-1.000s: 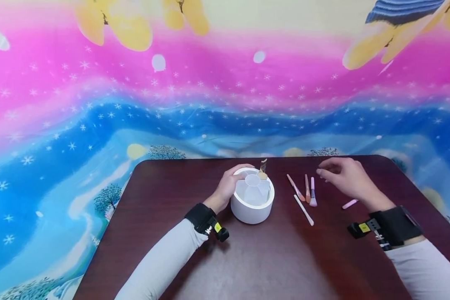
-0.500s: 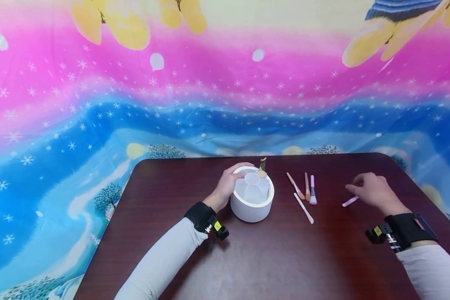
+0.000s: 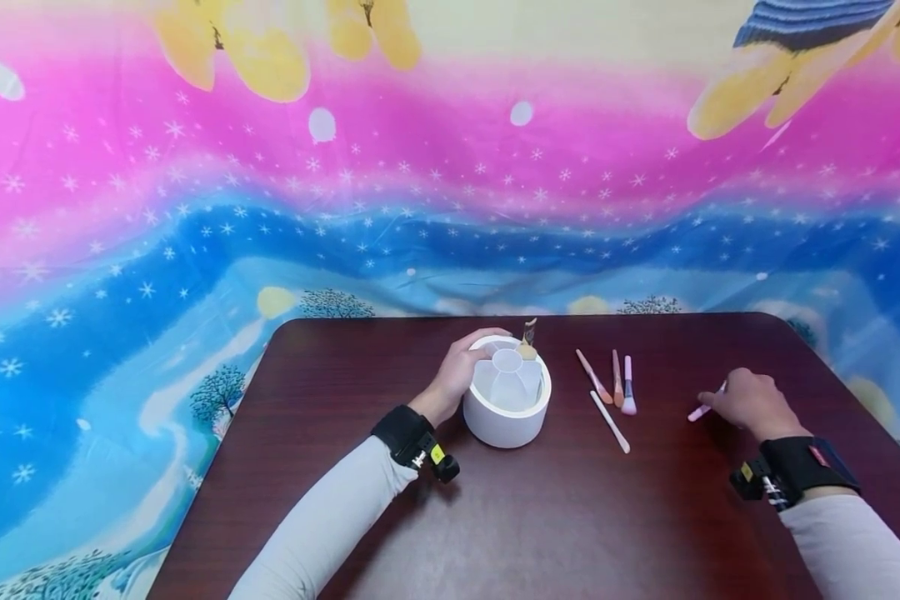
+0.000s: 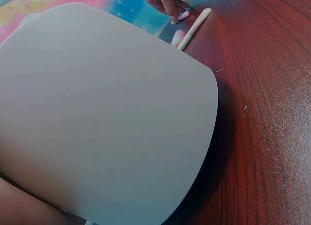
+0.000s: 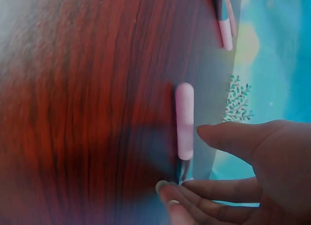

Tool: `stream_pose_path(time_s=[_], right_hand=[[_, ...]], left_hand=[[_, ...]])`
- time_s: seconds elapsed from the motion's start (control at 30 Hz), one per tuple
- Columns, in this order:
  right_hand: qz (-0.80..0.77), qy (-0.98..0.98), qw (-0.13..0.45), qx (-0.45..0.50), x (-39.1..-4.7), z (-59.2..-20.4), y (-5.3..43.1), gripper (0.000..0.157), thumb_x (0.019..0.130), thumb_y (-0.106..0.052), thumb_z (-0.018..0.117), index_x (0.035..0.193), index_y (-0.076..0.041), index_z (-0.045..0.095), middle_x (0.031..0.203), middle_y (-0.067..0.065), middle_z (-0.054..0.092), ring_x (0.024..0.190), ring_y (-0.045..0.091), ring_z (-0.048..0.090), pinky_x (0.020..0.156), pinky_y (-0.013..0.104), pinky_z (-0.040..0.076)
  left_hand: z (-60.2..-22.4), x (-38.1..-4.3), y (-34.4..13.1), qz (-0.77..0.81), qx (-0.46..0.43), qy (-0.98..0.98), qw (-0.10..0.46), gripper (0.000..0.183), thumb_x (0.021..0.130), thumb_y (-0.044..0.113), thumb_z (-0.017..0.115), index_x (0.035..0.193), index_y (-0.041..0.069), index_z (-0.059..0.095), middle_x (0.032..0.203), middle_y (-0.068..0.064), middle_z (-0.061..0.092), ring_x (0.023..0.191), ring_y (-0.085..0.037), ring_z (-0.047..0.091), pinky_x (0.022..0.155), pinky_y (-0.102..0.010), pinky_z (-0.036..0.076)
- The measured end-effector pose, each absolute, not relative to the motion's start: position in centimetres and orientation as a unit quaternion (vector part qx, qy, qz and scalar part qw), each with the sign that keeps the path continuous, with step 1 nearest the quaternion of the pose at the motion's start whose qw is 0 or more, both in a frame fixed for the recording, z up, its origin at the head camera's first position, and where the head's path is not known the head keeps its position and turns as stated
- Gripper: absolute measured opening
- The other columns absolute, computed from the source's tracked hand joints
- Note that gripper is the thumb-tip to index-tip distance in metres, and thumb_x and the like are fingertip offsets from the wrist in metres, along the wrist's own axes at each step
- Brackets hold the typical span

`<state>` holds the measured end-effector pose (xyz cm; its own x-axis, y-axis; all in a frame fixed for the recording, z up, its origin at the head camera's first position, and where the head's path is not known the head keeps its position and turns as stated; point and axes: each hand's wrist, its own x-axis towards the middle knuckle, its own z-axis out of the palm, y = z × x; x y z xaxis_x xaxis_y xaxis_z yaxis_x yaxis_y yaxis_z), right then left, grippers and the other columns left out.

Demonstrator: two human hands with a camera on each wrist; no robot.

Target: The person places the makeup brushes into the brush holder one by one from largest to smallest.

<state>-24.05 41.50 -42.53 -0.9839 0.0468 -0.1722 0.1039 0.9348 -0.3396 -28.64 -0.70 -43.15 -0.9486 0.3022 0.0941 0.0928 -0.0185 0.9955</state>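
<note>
A round white brush holder point(image 3: 504, 427) with clear dividers stands on the table, its slanted top facing me. My left hand point(image 3: 453, 379) grips its left rim, thumb over the edge. One gold-tipped brush point(image 3: 528, 335) stands upright in a back compartment. At the right, my right hand point(image 3: 753, 404) is low over a makeup brush with a pink handle point(image 5: 184, 120). In the right wrist view the thumb is slightly apart from the handle, and the fingertips reach the metal collar. The brush's bristles are hidden behind the fingers. The holder's white wall point(image 4: 112, 113) fills most of the left wrist view.
Several brushes lie between the holder and my right hand: a white one point(image 3: 610, 422), a pink-handled one point(image 3: 628, 385), and two rose-coloured ones, one of them slim point(image 3: 617, 375). The dark red wooden table point(image 3: 540, 517) ends at a printed cloth backdrop point(image 3: 450, 192).
My right hand has come down and to the right, from above the table to the pink brush at the far right. The left hand and the holder have stayed put.
</note>
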Motion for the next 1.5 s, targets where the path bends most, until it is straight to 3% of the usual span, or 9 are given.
stream_pose_path(time_s=[0.17,0.3,0.47,0.57,0.77,1.13,1.37,1.5], right_hand=[[-0.185,0.979,0.087,0.022,-24.5,-43.2,40.3,0.023,0.089,-0.016,0.057,0.074,0.001,0.059,0.062,0.008,0.05,0.054,0.02,0.047,0.049,0.033,0.037],[-0.183,0.979,0.085,-0.008,-24.7,-43.5,38.2,0.02,0.089,-0.006,0.054,0.07,-0.003,0.059,0.058,0.005,0.05,0.052,0.019,0.048,0.049,0.032,0.038],[-0.18,0.98,0.08,-0.036,-24.9,-43.1,35.4,0.011,0.087,-0.002,0.055,0.077,-0.001,0.06,0.063,0.007,0.051,0.053,0.018,0.049,0.047,0.032,0.039],[-0.188,0.979,0.064,-0.053,-24.7,-42.3,33.7,0.006,0.087,-0.002,0.057,0.086,0.002,0.061,0.066,0.008,0.053,0.053,0.018,0.049,0.046,0.031,0.041],[-0.214,0.97,-0.01,-0.115,-24.0,-39.8,31.0,0.013,0.088,-0.005,0.059,0.097,0.004,0.061,0.073,0.009,0.061,0.053,0.014,0.051,0.046,0.031,0.043],[-0.239,0.941,-0.13,-0.202,-23.1,-35.4,27.4,0.004,0.084,-0.011,0.066,0.086,-0.01,0.063,0.073,-0.002,0.065,0.068,0.01,0.061,0.06,0.036,0.049],[-0.296,0.926,-0.144,-0.185,-22.2,-34.0,25.4,0.003,0.085,-0.016,0.067,0.085,-0.015,0.065,0.073,-0.003,0.066,0.063,0.006,0.06,0.06,0.032,0.049],[-0.342,0.913,-0.113,-0.189,-21.9,-33.9,24.8,0.006,0.088,-0.021,0.066,0.087,-0.015,0.065,0.068,-0.003,0.064,0.049,0.009,0.056,0.047,0.028,0.046]], left_hand=[[-42.8,-28.2,-0.7,0.699,0.138,0.696,0.083,0.033,0.094,0.008,0.044,0.122,0.012,0.061,0.116,0.002,0.061,0.104,-0.012,0.054,0.095,-0.043,0.037],[-42.2,-27.8,-0.8,0.694,0.139,0.701,0.082,0.035,0.093,0.005,0.043,0.124,0.006,0.058,0.119,-0.003,0.06,0.104,-0.012,0.054,0.094,-0.042,0.038],[-42.7,-28.0,-0.7,0.695,0.133,0.701,0.082,0.035,0.093,0.007,0.043,0.124,0.009,0.059,0.117,0.002,0.061,0.105,-0.011,0.053,0.096,-0.043,0.036],[-43.3,-28.2,-0.7,0.697,0.13,0.701,0.079,0.034,0.093,0.009,0.045,0.122,0.012,0.061,0.115,0.006,0.061,0.106,-0.01,0.052,0.097,-0.044,0.035],[-43.7,-28.3,-0.6,0.698,0.136,0.701,0.064,0.035,0.09,0.009,0.045,0.122,0.011,0.06,0.114,0.007,0.061,0.107,-0.01,0.052,0.098,-0.045,0.034],[-43.5,-28.4,-0.6,0.702,0.138,0.696,0.061,0.036,0.089,0.008,0.045,0.121,0.01,0.061,0.113,0.007,0.062,0.106,-0.01,0.052,0.097,-0.044,0.034],[-43.3,-28.5,-0.7,0.702,0.143,0.696,0.059,0.036,0.089,0.007,0.045,0.119,0.013,0.063,0.112,0.006,0.062,0.104,-0.011,0.053,0.095,-0.043,0.037],[-43.1,-28.4,-0.6,0.7,0.14,0.698,0.061,0.035,0.089,0.009,0.045,0.119,0.014,0.063,0.113,0.007,0.061,0.106,-0.01,0.052,0.096,-0.044,0.036]])
